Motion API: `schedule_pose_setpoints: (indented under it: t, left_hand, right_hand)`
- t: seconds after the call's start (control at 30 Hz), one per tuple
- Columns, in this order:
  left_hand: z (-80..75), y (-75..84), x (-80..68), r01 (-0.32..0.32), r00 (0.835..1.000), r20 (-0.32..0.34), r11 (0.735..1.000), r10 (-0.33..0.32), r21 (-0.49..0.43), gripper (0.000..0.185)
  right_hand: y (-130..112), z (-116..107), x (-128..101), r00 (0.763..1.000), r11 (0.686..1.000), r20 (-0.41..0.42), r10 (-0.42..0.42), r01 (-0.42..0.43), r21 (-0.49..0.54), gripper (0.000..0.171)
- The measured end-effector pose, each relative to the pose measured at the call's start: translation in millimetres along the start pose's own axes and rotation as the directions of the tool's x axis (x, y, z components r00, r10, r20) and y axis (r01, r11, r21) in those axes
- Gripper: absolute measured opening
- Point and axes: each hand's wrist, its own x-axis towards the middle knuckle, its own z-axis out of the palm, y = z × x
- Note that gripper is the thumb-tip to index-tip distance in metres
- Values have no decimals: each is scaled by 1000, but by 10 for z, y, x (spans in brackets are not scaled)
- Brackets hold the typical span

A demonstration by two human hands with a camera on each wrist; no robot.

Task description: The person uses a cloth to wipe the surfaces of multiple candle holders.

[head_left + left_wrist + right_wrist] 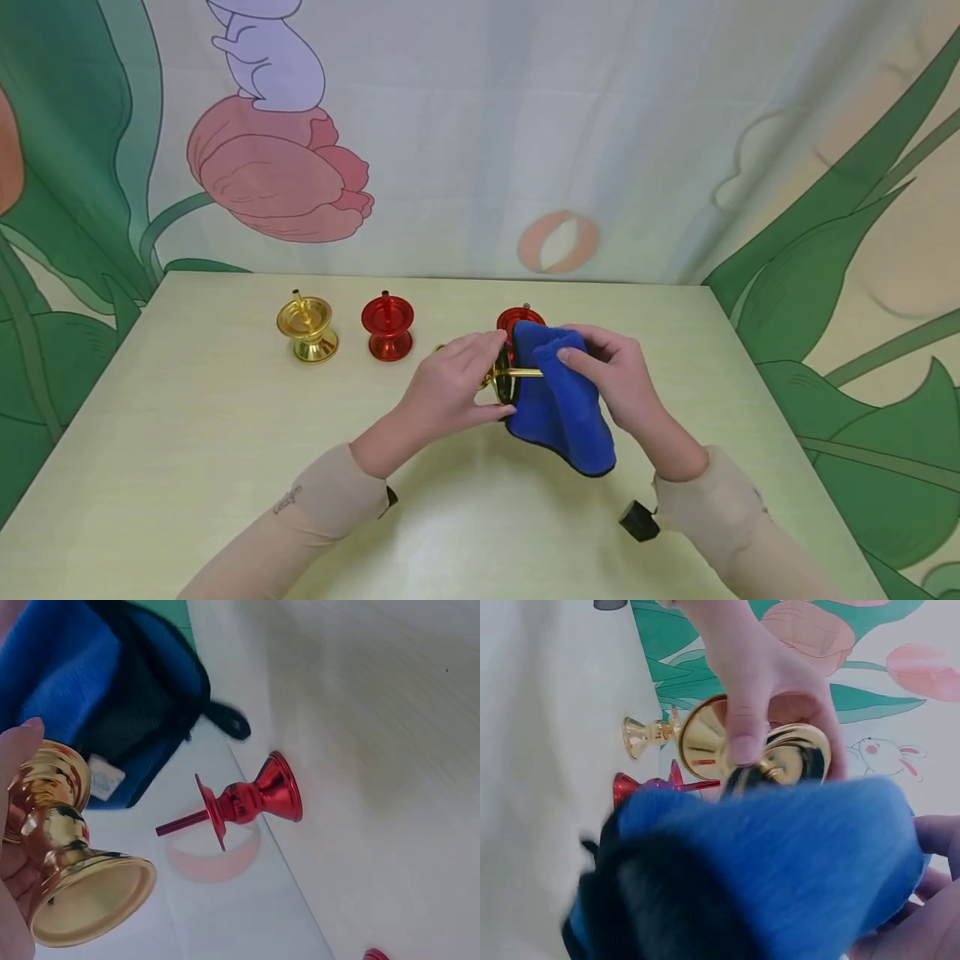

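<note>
My left hand (pixel 453 383) grips a shiny gold candle holder (pixel 64 840) tipped on its side above the table. Its thin stem (pixel 528 372) points right toward a blue cloth (pixel 573 417). The right hand (pixel 618 379) pinches that cloth between thumb and fingers, and the stem's far end is hidden behind a fold. In the left wrist view, the holder's hollow base faces away from the cloth, which carries a white tag (pixel 106 778) and a dark loop (pixel 227 721). The right wrist view has the cloth blurred across its lower half.
Behind the hands stands a red candle holder (pixel 521 317), partly covered by the cloth. Farther left, another red holder (pixel 387 329) and a gold one (pixel 308 327) stand upright on the pale table (pixel 225 433). A printed curtain (pixel 465 142) hangs along the back edge.
</note>
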Motion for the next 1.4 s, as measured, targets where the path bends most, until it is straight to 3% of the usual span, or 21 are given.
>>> schedule_pose_setpoints:
  t: [0.17, 0.27, 0.37, 0.47, 0.63, 0.73, 0.8, 0.9, 0.97, 1.07, 1.1, 1.17, 1.23, 1.33, 1.4]
  left_hand:
    - [24, 56, 26, -17, 998, -53, 999, 19, 35, 84]
    - [30, 80, 39, 7, 997, -73, 999, -5, 33, 87]
    - [22, 89, 45, 26, 997, -69, 999, -24, 31, 88]
    - [9, 84, 38, 47, 998, -46, 999, -46, 4, 88]
    - [-19, 55, 15, 86, 996, 6, 994, -86, -69, 87]
    - [-36, 39, 5, 81, 997, 17, 992, -79, -96, 85]
    - [-47, 33, -1, 75, 997, 19, 991, -73, -108, 84]
    - [-60, 30, -11, 78, 997, 32, 990, -74, -116, 84]
    - [-63, 34, -14, 80, 996, 37, 990, -77, -115, 85]
    - [-52, 42, -15, 66, 998, 16, 993, -65, -97, 83]
    - [-48, 46, -15, 52, 999, 3, 995, -52, -79, 83]
    - [-39, 56, -13, 18, 999, -28, 999, -19, -32, 81]
    - [-31, 66, -10, -21, 998, -65, 1000, 23, 23, 80]
    - [-30, 77, -8, -78, 990, -109, 991, 89, 106, 79]
    - [-28, 79, -8, -101, 984, -130, 986, 118, 137, 80]
  right_hand:
    - [-34, 76, 17, 998, 976, 22, -56, 60, -211, 34]
    - [-24, 143, 3, 988, 923, 52, -145, 155, -352, 35]
    - [-4, 187, -10, 958, 856, 65, -278, 278, -435, 34]
    - [18, 202, -14, 889, 752, 119, -442, 440, -491, 31]
    - [52, 208, 11, 697, 487, 289, -656, 683, -544, 27]
    - [64, 221, 23, 611, 369, 368, -701, 752, -546, 26]
    - [70, 236, 29, 568, 304, 409, -714, 778, -549, 26]
    - [73, 262, 29, 530, 222, 457, -714, 791, -570, 26]
    - [76, 280, 28, 519, 182, 472, -713, 787, -590, 25]
    - [79, 322, 26, 540, 170, 466, -701, 761, -626, 19]
    - [83, 338, 25, 553, 179, 454, -698, 750, -637, 14]
    - [69, 373, 13, 608, 225, 419, -674, 710, -667, 11]
    - [52, 397, 3, 676, 311, 372, -636, 666, -678, 10]
    - [2, 408, -3, 801, 506, 287, -525, 565, -652, 15]
    - [-16, 400, 9, 864, 619, 249, -438, 491, -613, 14]
